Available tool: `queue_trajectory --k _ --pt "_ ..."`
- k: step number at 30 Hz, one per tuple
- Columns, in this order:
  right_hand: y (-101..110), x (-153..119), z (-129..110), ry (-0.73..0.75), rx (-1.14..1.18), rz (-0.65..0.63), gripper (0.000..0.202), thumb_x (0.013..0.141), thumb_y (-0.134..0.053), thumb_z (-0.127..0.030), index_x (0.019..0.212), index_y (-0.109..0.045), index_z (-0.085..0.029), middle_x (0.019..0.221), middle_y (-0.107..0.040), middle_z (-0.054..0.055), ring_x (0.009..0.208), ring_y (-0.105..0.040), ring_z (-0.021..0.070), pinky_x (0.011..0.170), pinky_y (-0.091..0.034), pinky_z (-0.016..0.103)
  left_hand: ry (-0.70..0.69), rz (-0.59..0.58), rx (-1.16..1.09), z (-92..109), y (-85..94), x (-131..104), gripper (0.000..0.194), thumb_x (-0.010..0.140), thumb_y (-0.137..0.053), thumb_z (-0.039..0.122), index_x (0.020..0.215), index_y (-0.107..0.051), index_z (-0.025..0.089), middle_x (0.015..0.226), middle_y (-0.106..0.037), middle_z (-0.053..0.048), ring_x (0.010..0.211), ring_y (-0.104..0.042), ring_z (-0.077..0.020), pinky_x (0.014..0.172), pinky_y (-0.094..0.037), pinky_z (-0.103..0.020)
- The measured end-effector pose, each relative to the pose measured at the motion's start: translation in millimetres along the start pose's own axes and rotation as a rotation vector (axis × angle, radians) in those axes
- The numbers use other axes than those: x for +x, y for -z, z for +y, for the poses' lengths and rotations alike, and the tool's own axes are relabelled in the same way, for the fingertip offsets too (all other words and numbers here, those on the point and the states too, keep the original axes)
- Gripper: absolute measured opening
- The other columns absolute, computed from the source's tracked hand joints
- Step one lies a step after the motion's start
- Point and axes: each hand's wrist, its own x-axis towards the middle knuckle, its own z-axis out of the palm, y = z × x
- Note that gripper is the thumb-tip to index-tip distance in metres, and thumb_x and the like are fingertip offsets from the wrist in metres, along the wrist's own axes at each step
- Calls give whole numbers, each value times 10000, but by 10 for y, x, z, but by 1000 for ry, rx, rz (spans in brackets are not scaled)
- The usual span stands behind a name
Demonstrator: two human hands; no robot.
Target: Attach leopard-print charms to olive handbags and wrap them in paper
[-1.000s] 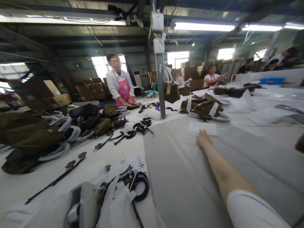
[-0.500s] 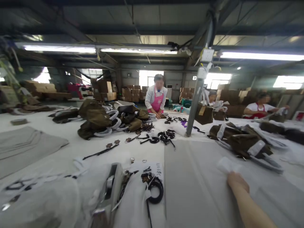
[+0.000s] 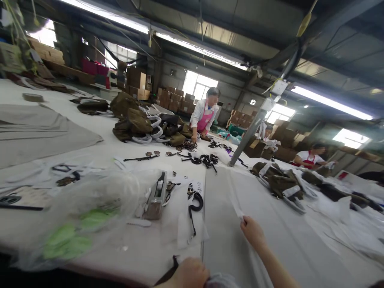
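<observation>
My right hand [image 3: 252, 231] is closed in a pinch on the edge of a thin translucent plastic bag [image 3: 250, 256], which runs down toward me over a grey sheet [image 3: 217, 216]. At the bottom edge my left hand [image 3: 192, 273] is curled, its fingers partly cut off. Crumpled clear plastic [image 3: 221, 281] shows at its fingertips. Beside the left wrist lies a dark brownish piece [image 3: 168, 276], mostly hidden. Left of the grey sheet are a tape dispenser [image 3: 156, 196] and a black coiled strap [image 3: 197, 202] on clear plastic.
Olive bags with white-wrapped handles [image 3: 135, 124] are heaped across the table, and more olive bags [image 3: 283, 182] lie right of a slanted metal post [image 3: 247, 138]. Black straps [image 3: 208, 161] lie mid-table. A large clear bag [image 3: 99, 204] covers the left front. A co-worker in a pink apron [image 3: 207, 116] stands opposite.
The view has tilted and turned down. My right hand has drawn the plastic toward me and to the left. My left hand has come into view at the bottom.
</observation>
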Motion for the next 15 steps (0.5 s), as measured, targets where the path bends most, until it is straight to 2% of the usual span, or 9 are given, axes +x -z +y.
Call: queue_trajectory --k 3,5,8,11,13,15 --pt "231 -203 -367 97 -16 121 245 896 -411 -249 763 -615 -238 843 -661 58 794 -649 212 679 -431 287 -56 90 40 53 223 -291 31 782 -634 179 756 -646 169 745 -729 -86 716 -698 -260 630 -528 -324" --pt "370 -293 -641 154 -34 155 242 911 -413 -254 836 -642 -238 889 -659 61 820 -644 205 692 -423 278 -75 151 18 101 518 -579 90 797 -621 256 758 -636 176 740 -720 -75 700 -688 -254 627 -511 -315" --pt "506 -339 -1087 214 -59 128 268 916 -427 -230 1046 -661 -240 988 -664 72 901 -635 209 741 -417 278 -113 252 -38 136 1067 -1044 134 794 -585 341 769 -619 214 721 -696 -26 664 -656 -224 606 -473 -288" --pt "532 -267 -1558 226 -49 73 297 918 -423 -211 1091 -664 -219 1027 -664 87 964 -618 217 781 -408 283 -106 341 -96 78 1529 -1460 123 801 -518 321 752 -595 239 704 -672 -7 620 -612 -193 580 -428 -271" --pt "497 -169 -1882 228 -19 48 292 920 -423 -218 1065 -676 -208 1038 -666 98 971 -615 224 785 -409 287 -97 400 -120 -3 1726 -1704 127 797 -499 319 744 -591 250 700 -669 -4 589 -585 -175 556 -399 -263" --pt "438 -49 -2216 248 24 14 294 928 -426 -242 1067 -682 -206 1052 -671 105 968 -619 229 782 -418 291 -83 446 -125 -88 1838 -1924 127 786 -509 340 734 -591 258 687 -668 -1 572 -574 -165 530 -381 -259"
